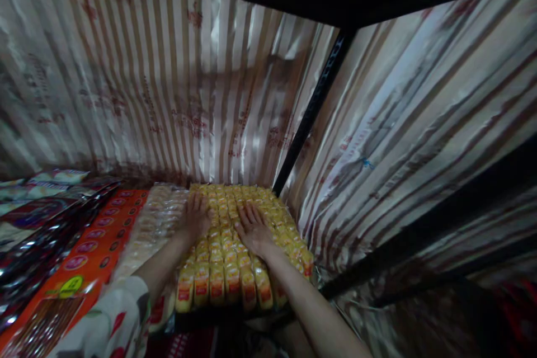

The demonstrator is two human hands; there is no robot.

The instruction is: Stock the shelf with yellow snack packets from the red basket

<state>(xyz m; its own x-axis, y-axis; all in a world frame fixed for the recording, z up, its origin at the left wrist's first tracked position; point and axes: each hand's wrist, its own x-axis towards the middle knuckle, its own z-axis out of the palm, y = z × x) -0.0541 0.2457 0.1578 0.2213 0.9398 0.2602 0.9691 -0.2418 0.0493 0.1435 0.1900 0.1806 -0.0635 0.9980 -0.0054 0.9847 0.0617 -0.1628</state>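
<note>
Both of my hands rest flat on a block of small yellow wrapped packets [226,254] laid in close rows on a shelf. My left hand [195,218] lies at the block's left side, fingers stretched out and pointing away from me. Toward the middle right, my right hand [254,229] is spread palm down on the packets. Neither hand grips anything. Red-and-orange labels show on the front ends of the packets. Just left of the block, partly behind my left forearm, runs a row of pale clear-wrapped packs [153,218].
Farther left lie an orange printed packet sheet [90,240] and dark shiny packs [50,246]. Striped plastic sheeting [201,84] hangs behind and to the right. A black metal post [312,112] stands in the back corner, and a dark bar [403,235] crosses on the right.
</note>
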